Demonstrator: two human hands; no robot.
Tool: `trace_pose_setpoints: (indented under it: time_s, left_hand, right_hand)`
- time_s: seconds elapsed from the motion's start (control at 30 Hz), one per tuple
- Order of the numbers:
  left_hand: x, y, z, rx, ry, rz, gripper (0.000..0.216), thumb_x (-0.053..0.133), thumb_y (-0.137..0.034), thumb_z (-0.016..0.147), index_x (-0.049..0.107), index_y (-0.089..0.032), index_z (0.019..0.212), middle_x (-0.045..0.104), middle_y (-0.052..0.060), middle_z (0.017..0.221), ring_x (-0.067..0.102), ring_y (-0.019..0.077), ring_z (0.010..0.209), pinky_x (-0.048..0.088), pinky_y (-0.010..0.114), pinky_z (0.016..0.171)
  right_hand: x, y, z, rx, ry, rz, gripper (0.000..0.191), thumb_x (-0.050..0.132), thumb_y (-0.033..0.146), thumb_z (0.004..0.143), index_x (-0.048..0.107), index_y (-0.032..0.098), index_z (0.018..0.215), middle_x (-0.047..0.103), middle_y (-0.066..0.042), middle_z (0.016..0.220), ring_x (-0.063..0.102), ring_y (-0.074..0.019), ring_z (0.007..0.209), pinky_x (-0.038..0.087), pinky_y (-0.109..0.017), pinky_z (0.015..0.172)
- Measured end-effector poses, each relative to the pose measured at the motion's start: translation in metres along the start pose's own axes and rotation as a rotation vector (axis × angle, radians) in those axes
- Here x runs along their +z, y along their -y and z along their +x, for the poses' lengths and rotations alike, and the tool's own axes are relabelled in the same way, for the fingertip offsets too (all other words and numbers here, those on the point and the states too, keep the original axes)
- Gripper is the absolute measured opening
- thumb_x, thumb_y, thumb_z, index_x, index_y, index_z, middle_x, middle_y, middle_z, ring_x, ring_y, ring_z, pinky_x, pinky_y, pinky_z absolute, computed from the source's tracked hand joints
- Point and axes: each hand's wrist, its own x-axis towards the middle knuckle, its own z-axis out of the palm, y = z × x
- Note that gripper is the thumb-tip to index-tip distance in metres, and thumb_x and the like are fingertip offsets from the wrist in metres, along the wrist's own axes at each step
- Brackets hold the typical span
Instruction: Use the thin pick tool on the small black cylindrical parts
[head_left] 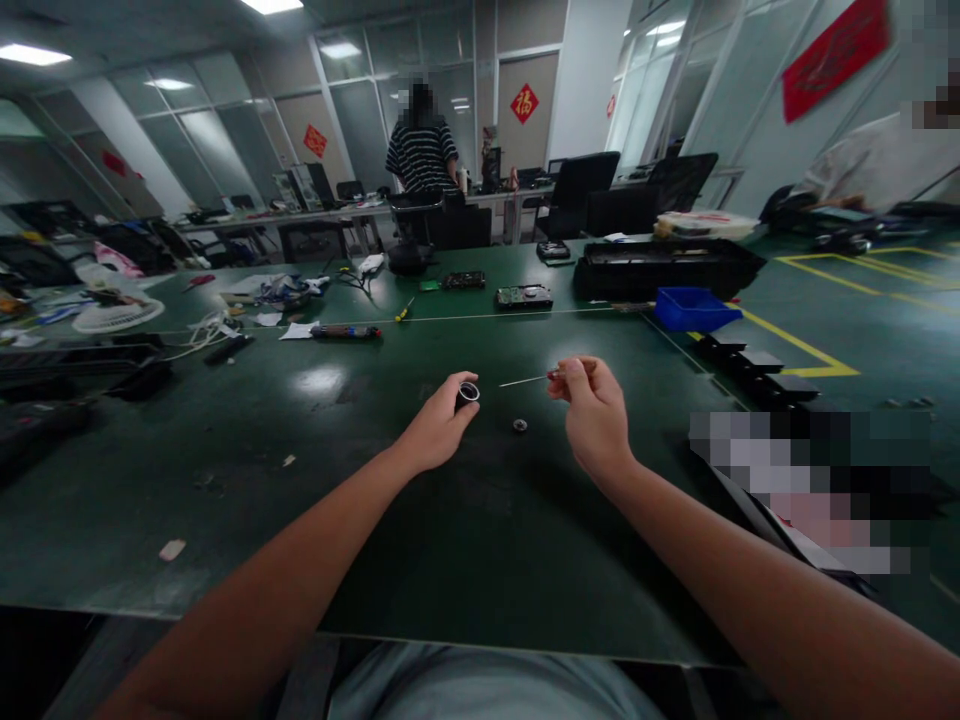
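Note:
My left hand [442,425] is closed round a small dark cylinder [469,392] with a pale ring at its open end, which faces up toward me. Between the thumb and fingers of my right hand [596,415] is a screwdriver [525,381]. Its thin metal shaft points left at the cylinder, with a gap between them. Most of its handle is hidden by my fingers; a bit of red shows. On the green table [450,540], below and between both hands, lies a small round metallic part [520,425].
Farther back lie a hard drive [523,296], a circuit board assembly [463,281], a yellow-handled tool [405,309] and a long black tray [667,268]. A blue bin [694,309] and black blocks [757,365] stand right. A person [421,150] stands beyond the table.

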Motion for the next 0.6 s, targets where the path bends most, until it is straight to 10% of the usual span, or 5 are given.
trace_pose_setpoints:
  time_s: [0.2, 0.6]
  left_hand:
    - [0.009, -0.018, 0.006, -0.031, 0.103, 0.131, 0.033, 0.06, -0.047, 0.09, 0.058, -0.02, 0.11, 0.066, 0.006, 0.096, 0.062, 0.0222, 0.085, 0.05, 0.036, 0.077]
    - [0.042, -0.027, 0.035, 0.168, 0.361, 0.564, 0.033, 0.058, -0.043, 0.092, 0.069, -0.023, 0.115, 0.066, 0.011, 0.107, 0.065, 0.0305, 0.096, 0.052, 0.039, 0.077]
  right_hand:
    - [-0.001, 0.011, -0.003, -0.101, -0.011, -0.032, 0.019, 0.05, 0.038, 0.097, 0.059, 0.022, 0.092, 0.064, -0.001, 0.078, 0.061, -0.0156, 0.07, 0.049, -0.034, 0.069]
    - [-0.002, 0.015, -0.006, -0.129, 0.008, -0.034, 0.018, 0.049, 0.039, 0.097, 0.059, 0.024, 0.093, 0.063, 0.0, 0.08, 0.061, -0.0166, 0.073, 0.049, -0.035, 0.071]
